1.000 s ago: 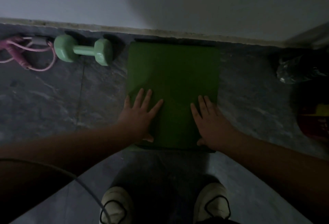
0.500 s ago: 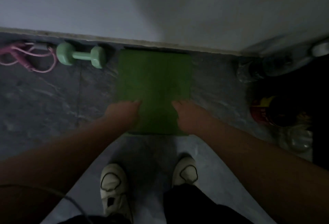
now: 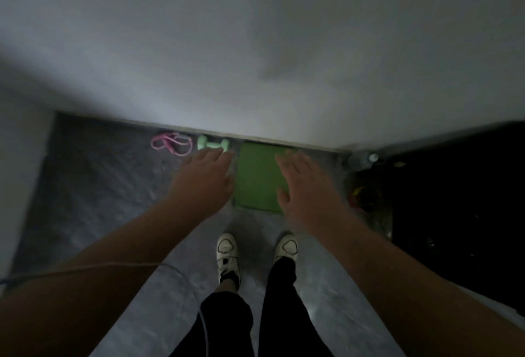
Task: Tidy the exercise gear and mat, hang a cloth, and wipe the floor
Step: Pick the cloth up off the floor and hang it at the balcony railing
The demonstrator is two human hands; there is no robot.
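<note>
A folded green mat (image 3: 257, 177) lies flat on the grey floor against the wall's base. To its left sit a mint-green dumbbell (image 3: 212, 143) and a pink skipping rope (image 3: 170, 143). My left hand (image 3: 204, 177) hovers open above the floor just left of the mat, partly covering the dumbbell. My right hand (image 3: 305, 186) hovers open over the mat's right edge. Neither hand holds anything. The view is dim and blurred.
The white wall (image 3: 255, 58) fills the upper half of the view. My two white shoes (image 3: 227, 251) stand just in front of the mat. A plastic bottle (image 3: 360, 159) and dark clutter with a red-yellow item (image 3: 360, 197) lie in the right corner. A thin cable (image 3: 181, 271) crosses my left arm.
I have stood up, so the floor and mat look farther away. Both hands have lifted off the mat and now hang open above it.
</note>
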